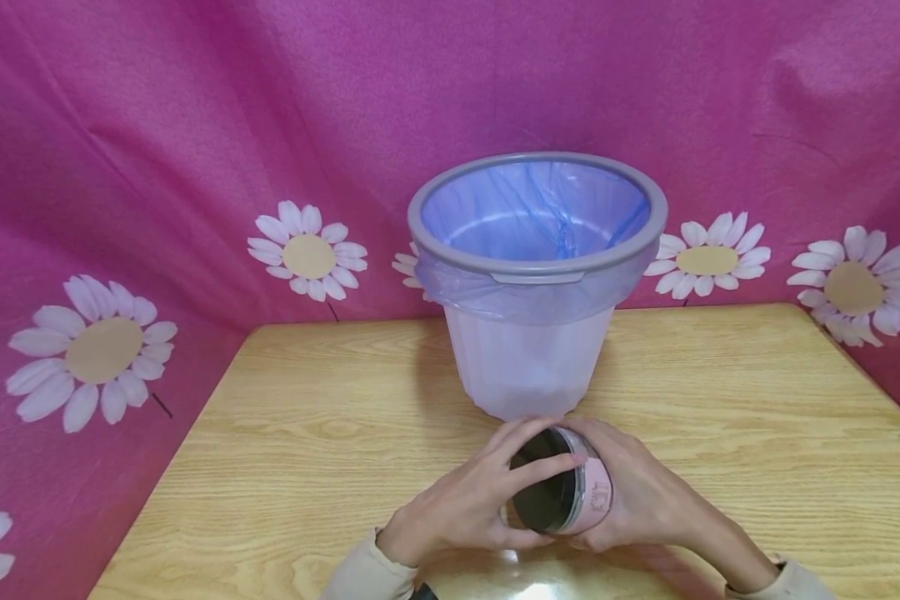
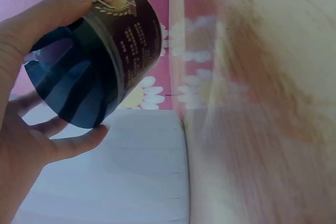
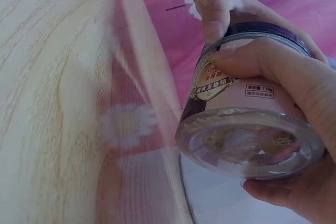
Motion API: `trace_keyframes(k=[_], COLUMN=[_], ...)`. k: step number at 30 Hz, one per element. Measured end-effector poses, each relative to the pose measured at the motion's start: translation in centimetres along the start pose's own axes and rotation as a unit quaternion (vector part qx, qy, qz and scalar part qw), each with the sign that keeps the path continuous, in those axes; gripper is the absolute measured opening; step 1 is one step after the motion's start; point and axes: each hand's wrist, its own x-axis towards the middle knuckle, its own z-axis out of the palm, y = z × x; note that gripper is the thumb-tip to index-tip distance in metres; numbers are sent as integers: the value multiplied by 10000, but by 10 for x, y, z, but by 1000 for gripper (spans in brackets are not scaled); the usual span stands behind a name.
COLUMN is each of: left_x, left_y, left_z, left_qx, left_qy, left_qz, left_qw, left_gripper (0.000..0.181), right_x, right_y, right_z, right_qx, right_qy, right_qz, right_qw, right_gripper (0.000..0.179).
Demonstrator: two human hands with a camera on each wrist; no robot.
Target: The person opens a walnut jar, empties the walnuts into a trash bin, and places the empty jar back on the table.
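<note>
Clear round jar with a pink-and-dark label tilted in your hands, off the tabletop, at six o'clock from the bin; its round black lid faces nine. Your left hand, at nine, has fingers spread and curled round the lid; your right hand, at three, grips the jar's body between thumb and fingers. At twelve, white ribbed plastic bin, grey rim, translucent blue liner. Beneath, pale wood-grain tabletop; magenta daisy-print cloth behind, ten to two.
</note>
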Motion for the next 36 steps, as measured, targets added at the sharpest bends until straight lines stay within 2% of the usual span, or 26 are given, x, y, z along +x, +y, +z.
trace_keyframes(k=[4,11,17,24,31,36], left_x=[0,0,0,0,0,0], left_y=[0,0,1,2,1,1], left_z=[0,1,3,-2,-3,-2], left_qx=[108,61,-30,-8,-4,-11], left_qy=[15,72,195,126,174,290], left_qz=[47,150,85,49,323,260], left_qw=[9999,9998,9998,9999,9993,9992], left_gripper=[89,81,83,87,70,72], right_x=[0,-1,0,-1,-1,0], right_y=[1,0,0,0,0,0], right_z=[0,2,2,1,0,-1], right_qx=[1,-110,-53,118,54,60], right_qy=[34,-18,-54,-61,-23,0], right_qz=[-64,74,98,132,130,65], right_qw=[10000,9999,9999,9998,9999,10000], right_gripper=[110,109,106,112,108,105])
